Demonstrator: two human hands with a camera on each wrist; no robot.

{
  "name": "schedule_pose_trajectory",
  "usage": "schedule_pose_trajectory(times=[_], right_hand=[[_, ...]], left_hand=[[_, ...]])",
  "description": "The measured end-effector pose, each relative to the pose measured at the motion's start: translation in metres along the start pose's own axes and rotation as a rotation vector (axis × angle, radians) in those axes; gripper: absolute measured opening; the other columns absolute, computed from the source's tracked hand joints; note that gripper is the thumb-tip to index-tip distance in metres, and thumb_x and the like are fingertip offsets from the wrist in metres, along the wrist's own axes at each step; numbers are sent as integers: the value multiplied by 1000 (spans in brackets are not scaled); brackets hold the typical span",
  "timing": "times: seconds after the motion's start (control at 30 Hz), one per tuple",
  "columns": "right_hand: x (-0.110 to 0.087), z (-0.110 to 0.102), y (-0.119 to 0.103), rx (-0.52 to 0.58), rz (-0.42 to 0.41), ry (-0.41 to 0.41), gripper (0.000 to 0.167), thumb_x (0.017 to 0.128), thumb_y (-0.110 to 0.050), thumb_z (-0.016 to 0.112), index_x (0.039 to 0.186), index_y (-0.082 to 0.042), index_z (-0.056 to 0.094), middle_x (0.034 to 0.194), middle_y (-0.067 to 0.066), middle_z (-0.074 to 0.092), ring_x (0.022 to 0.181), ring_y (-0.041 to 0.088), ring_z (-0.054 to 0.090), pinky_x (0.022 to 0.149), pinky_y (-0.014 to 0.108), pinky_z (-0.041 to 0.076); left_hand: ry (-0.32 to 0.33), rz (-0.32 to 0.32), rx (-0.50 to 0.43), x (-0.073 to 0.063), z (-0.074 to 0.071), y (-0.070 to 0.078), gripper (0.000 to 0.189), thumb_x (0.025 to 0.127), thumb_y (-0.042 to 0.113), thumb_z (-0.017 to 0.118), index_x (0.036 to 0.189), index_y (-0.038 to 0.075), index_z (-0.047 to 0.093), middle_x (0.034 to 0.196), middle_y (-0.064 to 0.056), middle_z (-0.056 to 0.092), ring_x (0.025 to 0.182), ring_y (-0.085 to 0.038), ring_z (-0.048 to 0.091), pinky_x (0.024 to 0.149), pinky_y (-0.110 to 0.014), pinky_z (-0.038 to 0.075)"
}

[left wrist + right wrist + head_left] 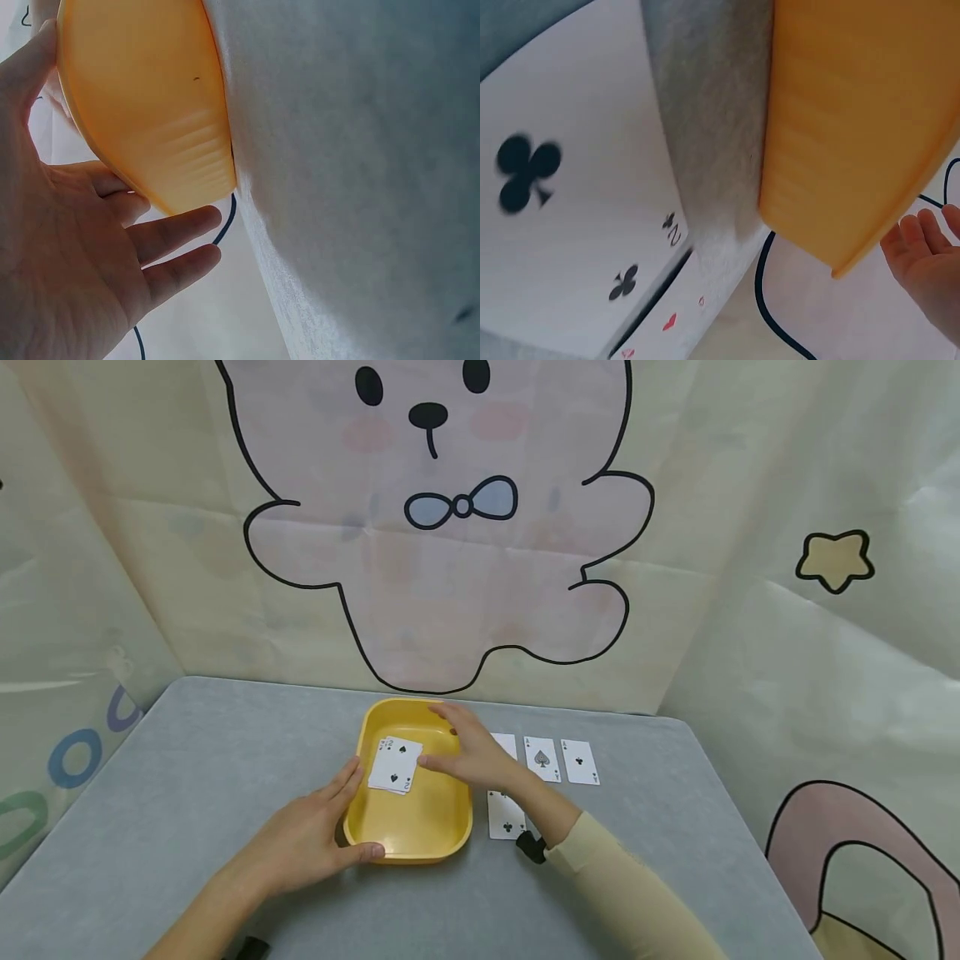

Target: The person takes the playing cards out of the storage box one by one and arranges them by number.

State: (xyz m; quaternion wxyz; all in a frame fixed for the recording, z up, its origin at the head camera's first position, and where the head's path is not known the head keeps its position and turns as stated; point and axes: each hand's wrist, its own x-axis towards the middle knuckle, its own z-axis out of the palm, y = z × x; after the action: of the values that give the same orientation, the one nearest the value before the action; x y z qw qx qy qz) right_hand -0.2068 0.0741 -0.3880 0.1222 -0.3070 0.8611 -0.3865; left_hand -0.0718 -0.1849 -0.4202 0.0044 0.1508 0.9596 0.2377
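A yellow tray [420, 835] stands on the table, with a small stack of playing cards [395, 766] inside, a two of spades on top. My left hand [311, 835] touches the tray's front left corner, fingers along the left rim and thumb on the front rim. Two fingers [180, 262] stand free of the tray in the left wrist view. Over the tray's right side is my right hand [480, 750], fingers loosely bent, thumb near the stack and nothing visible in its grasp. In the right wrist view its fingertips [919, 232] show above the rim.
Right of the tray lie a two of clubs [506, 818], an ace of spades [542, 762], an ace of clubs [580, 763] and a partly covered card [506, 743]. A card with red hearts [667, 322] shows behind the two of clubs. A printed curtain [712, 568] hangs behind the table.
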Motion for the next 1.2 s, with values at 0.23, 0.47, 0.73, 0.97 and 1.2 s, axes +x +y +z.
schedule_pose_trajectory(times=[0.23,0.47,0.73,0.97,1.2], right_hand=[[17,20,-2,-23,49,28,83,91,-35,81,159,-9,42,164,9,38,148,31,40,119,49,36],[29,35,-4,-40,125,14,86,90,-39,82,160,-11,41,166,10,36,151,28,36,122,49,32],[46,51,2,-64,187,-21,89,87,-37,86,158,-6,44,165,13,38,152,30,31,124,46,28],[52,63,6,-228,233,-80,96,79,-44,93,155,-5,49,155,12,48,134,26,43,117,40,38],[53,68,10,-354,238,-109,104,71,-48,97,154,-6,51,148,13,50,129,27,44,111,40,41]], left_hand=[[1,6,3,-1,-1,0,112,85,73,72,161,-1,36,169,-16,31,132,-44,57,102,-60,50],[4,8,7,-1,0,-1,112,85,75,70,162,1,35,169,-15,30,133,-44,57,102,-59,50],[4,14,11,1,0,0,112,85,74,71,162,0,35,169,-15,31,132,-43,58,101,-59,51],[-3,13,13,2,-1,1,112,86,75,70,162,0,35,169,-15,31,133,-44,57,101,-59,51],[-17,5,1,1,-2,1,112,86,75,69,162,0,34,170,-15,29,135,-43,55,103,-59,50]])
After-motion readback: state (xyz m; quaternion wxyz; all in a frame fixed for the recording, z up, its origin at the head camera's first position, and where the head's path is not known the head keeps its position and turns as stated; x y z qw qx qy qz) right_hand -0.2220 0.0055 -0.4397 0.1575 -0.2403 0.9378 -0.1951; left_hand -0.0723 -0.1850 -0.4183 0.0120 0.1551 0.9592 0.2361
